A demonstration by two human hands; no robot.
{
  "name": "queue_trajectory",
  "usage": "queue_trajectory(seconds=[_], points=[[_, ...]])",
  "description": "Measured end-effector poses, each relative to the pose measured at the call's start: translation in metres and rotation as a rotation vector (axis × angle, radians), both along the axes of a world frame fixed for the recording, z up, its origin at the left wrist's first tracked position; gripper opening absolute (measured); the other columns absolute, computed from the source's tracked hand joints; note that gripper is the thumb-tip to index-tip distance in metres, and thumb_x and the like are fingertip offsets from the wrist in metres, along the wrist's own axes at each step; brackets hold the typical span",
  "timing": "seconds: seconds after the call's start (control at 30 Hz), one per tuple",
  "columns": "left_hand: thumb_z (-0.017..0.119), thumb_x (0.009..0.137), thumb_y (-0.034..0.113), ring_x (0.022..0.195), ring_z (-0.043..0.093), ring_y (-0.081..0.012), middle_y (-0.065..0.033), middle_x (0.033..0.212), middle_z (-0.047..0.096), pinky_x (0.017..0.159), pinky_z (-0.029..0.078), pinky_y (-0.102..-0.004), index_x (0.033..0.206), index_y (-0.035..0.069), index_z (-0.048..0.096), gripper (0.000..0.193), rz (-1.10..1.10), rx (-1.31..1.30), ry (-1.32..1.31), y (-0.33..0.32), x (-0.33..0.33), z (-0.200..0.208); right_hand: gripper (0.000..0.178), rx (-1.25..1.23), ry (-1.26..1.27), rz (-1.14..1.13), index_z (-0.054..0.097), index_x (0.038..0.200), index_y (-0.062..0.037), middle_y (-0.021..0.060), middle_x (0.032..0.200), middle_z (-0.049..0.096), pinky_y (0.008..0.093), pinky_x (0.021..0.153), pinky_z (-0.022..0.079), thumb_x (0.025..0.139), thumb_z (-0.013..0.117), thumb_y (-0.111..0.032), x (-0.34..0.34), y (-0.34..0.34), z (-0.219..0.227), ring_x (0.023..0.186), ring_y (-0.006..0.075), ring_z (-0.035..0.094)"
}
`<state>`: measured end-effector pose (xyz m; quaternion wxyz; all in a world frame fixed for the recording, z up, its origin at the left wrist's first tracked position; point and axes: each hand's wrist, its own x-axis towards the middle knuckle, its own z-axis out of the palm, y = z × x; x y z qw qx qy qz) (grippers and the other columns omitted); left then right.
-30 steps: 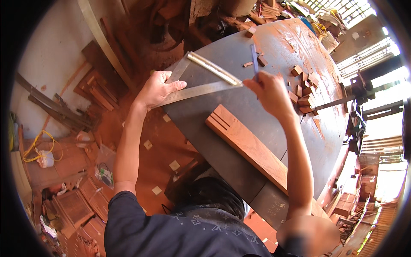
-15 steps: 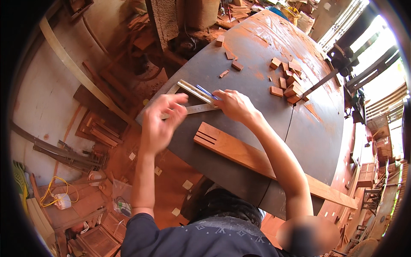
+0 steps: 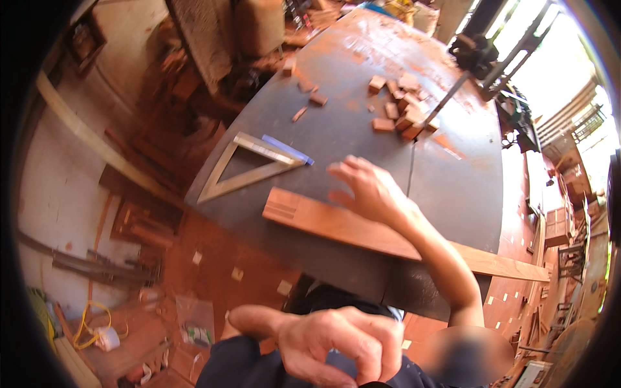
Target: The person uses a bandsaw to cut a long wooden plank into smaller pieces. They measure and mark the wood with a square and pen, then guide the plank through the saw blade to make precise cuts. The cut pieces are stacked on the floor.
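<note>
My left hand (image 3: 339, 343) is raised in front of my chest at the lower edge, its fingers curled inward. Whether anything is between those fingertips is hidden. My right hand (image 3: 372, 187) hovers over the dark tabletop with fingers apart and nothing in them. Beneath its wrist lies a long wooden plank (image 3: 336, 223) with narrow slots at its left end. Left of the right hand, a metal triangular square (image 3: 249, 182) rests on the tabletop. Along the square's upper edge lies a blue pen (image 3: 284, 149), apart from both hands.
Small wooden blocks (image 3: 409, 116) sit in a pile at the far right of the dark table (image 3: 349, 142), near a slanting metal bar (image 3: 446, 100). Reddish sawdust covers the far end. A few offcuts (image 3: 317, 98) lie further left. Below left are a plastic bag and yellow cord (image 3: 84, 323).
My left hand has left the square and come back toward my body. My right hand has let go of the square and pen and moved down and right, toward the plank.
</note>
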<state>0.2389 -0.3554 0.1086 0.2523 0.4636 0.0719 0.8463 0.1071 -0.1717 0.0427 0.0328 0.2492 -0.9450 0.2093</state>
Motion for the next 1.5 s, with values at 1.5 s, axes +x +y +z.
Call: queue_trajectory(seconds=[1.5], points=[[0.076,0.1,0.026,0.088,0.062,-0.0291,-0.0142,0.099,0.067,0.079,0.049,-0.0417,0.095,0.001,0.079,0.026,-0.277,-0.347,0.27,0.051,-0.019,0.004,0.036,-0.27,0.277,-0.502,0.071,0.119,-0.0024,0.0171,0.117,0.068,0.047,0.089,0.055,0.085,0.084,-0.003,0.182,0.1,-0.008,0.105,0.0385,0.066]])
